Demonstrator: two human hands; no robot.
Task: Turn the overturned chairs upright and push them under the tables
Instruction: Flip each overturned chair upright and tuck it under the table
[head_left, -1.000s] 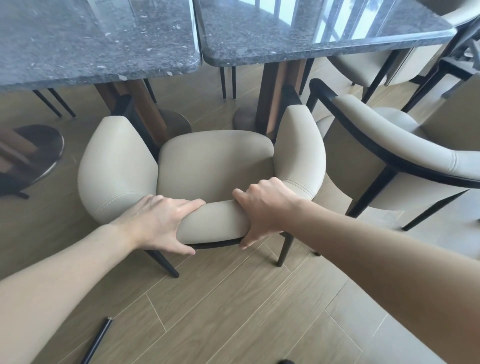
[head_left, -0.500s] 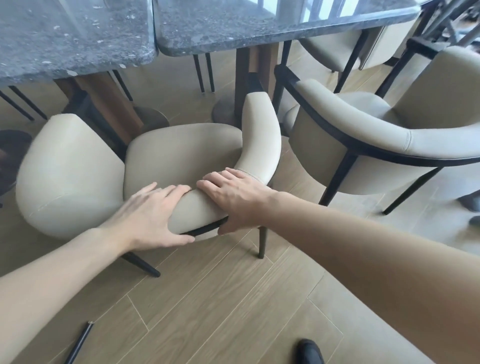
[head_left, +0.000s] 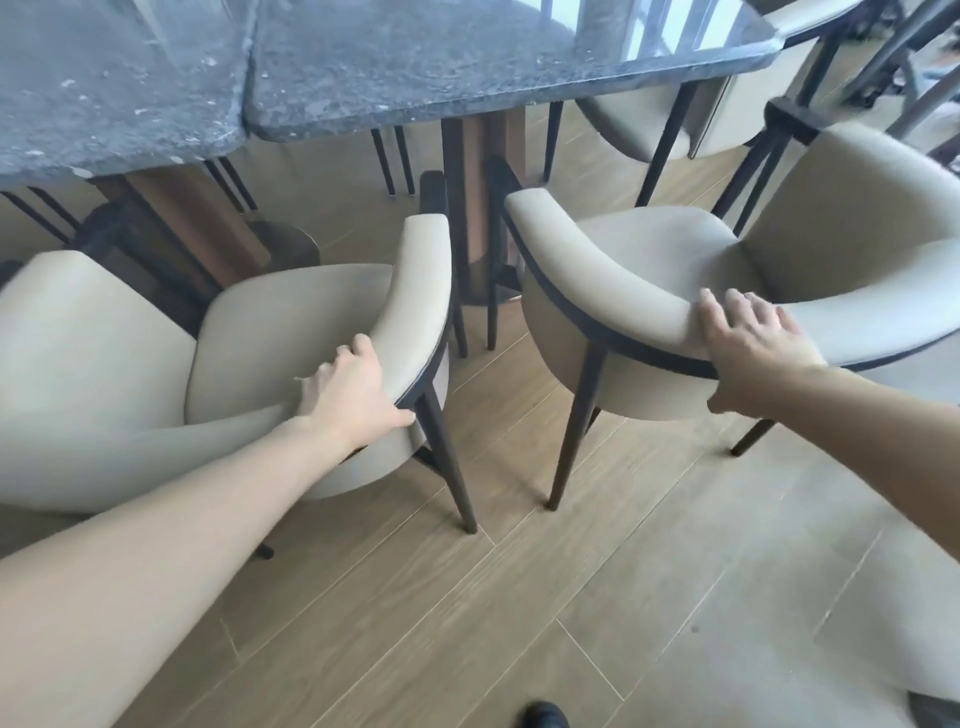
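Note:
Two upright beige padded chairs with dark legs stand in front of two dark stone tables (head_left: 395, 78). The left chair (head_left: 270, 332) faces the tables, its front partly under them. My left hand (head_left: 353, 395) grips the right end of its curved backrest, thumb on the outer side. The right chair (head_left: 649, 275) stands beside it, turned at an angle. On its curved backrest rests my right hand (head_left: 753, 338), fingers spread flat on the padding.
A third beige chair (head_left: 670, 119) sits tucked at the far side of the right table. Wooden table pedestals (head_left: 472, 208) stand behind the chairs. Dark chair legs and frames crowd the top right. My shoe tip (head_left: 540, 714) shows on the wood floor.
My right hand left the first chair's backrest and moved right onto the second chair's backrest. My left hand slid to the right end of the first chair's back. The view swung right.

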